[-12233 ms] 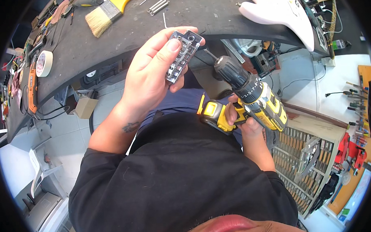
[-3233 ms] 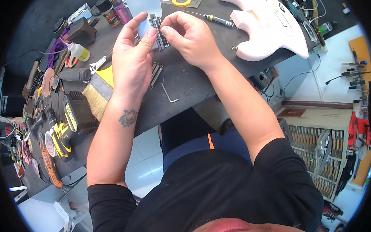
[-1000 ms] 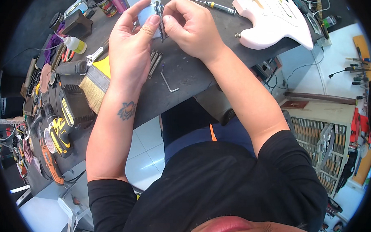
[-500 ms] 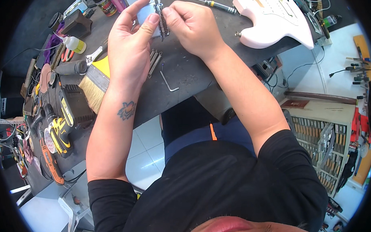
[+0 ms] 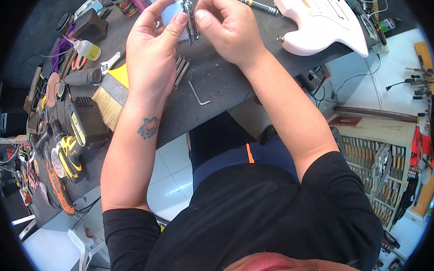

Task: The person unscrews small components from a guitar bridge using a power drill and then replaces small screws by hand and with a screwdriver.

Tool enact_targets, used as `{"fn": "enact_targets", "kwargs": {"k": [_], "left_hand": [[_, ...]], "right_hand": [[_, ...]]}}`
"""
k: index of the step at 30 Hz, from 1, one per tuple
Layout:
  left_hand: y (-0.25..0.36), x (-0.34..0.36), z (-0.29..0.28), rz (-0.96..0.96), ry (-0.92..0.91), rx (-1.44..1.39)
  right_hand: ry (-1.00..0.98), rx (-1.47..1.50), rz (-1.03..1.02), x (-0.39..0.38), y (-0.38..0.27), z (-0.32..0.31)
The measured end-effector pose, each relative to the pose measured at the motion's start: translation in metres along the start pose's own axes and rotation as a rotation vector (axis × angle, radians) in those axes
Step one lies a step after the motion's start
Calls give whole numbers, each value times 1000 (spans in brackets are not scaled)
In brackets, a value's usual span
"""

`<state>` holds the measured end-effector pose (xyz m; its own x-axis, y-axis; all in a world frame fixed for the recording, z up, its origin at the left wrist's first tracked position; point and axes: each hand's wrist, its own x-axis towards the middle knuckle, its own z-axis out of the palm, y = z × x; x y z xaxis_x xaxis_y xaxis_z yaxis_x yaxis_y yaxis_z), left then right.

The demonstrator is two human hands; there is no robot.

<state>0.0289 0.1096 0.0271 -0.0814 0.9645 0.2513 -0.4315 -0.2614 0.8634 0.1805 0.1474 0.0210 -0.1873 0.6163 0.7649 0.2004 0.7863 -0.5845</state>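
A metal guitar bridge [image 5: 190, 22] with a row of saddles stands on edge in my left hand [image 5: 158, 39], its thumb pressed against the side and the fingers behind. My right hand [image 5: 230, 30] is curled just to the right of the bridge, thumb close to the bent forefinger. A small gap shows between it and the metal; whatever the fingertips hold, if anything, is hidden. Below the bridge on the dark bench lie several tension springs [image 5: 181, 70] and an L-shaped hex key [image 5: 196, 94]. A light blue flat piece [image 5: 171, 14] sits behind my left hand.
A white electric guitar body [image 5: 313, 29] lies at the right, with a screwdriver [image 5: 258, 6] beside it. Left of my left arm are a wide brush [image 5: 111, 98], a dropper bottle [image 5: 88, 50], an adjustable wrench [image 5: 110, 63] and a yellow-black drill [image 5: 70, 155].
My right hand has drawn slightly away to the right from the bridge, and its fingers have loosened a little. My left hand keeps its hold, with the bridge barely shifted.
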Motion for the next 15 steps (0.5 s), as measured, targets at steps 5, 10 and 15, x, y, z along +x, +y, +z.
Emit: {"fn": "enact_targets", "kwargs": {"k": [5, 10, 15], "left_hand": [[-2, 1, -5, -15, -36, -19], [9, 2, -7, -3, -26, 5], [19, 11, -20, 67, 52, -50]], "right_hand": [[-20, 58, 61, 1, -4, 3], [-43, -52, 274, 1, 10, -8], [-216, -356, 402, -10, 34, -15]]}}
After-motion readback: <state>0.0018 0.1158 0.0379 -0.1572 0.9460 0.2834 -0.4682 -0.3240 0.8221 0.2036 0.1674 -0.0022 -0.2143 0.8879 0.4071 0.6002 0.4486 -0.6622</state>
